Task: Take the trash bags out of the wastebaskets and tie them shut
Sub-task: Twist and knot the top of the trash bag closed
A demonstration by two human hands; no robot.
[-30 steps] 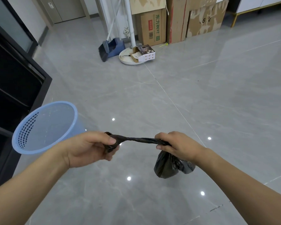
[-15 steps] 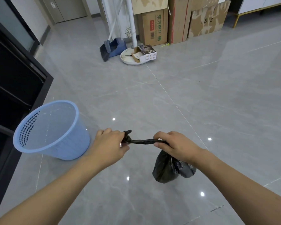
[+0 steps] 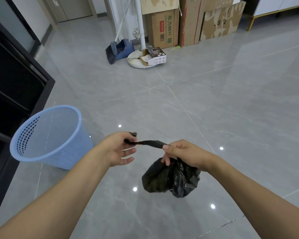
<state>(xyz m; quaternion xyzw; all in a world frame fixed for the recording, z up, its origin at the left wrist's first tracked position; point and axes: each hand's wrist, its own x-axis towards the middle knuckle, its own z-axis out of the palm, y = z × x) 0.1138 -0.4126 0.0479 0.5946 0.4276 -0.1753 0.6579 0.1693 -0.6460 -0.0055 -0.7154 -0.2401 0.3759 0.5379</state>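
Note:
A black trash bag point(image 3: 171, 178) hangs in the air below my right hand point(image 3: 183, 153), which grips its gathered neck. The neck is twisted into a thin strand that runs left to my left hand point(image 3: 118, 148). The thumb and forefinger of my left hand pinch the strand's end, and its other fingers are spread below. A light blue mesh wastebasket point(image 3: 50, 137) stands on the grey floor to the left of my hands, with no bag in it.
A black cabinet frame point(image 3: 16, 87) runs along the left edge beside the wastebasket. At the far wall stand cardboard boxes point(image 3: 164, 28), a broom and blue dustpan point(image 3: 118, 50), and a white pole on a round base point(image 3: 136, 61) with a small box on it.
My left hand has moved right, shortening the twisted strand, and loosened from a full fist to a pinch with its lower fingers spread. The bag has swung slightly under my right hand.

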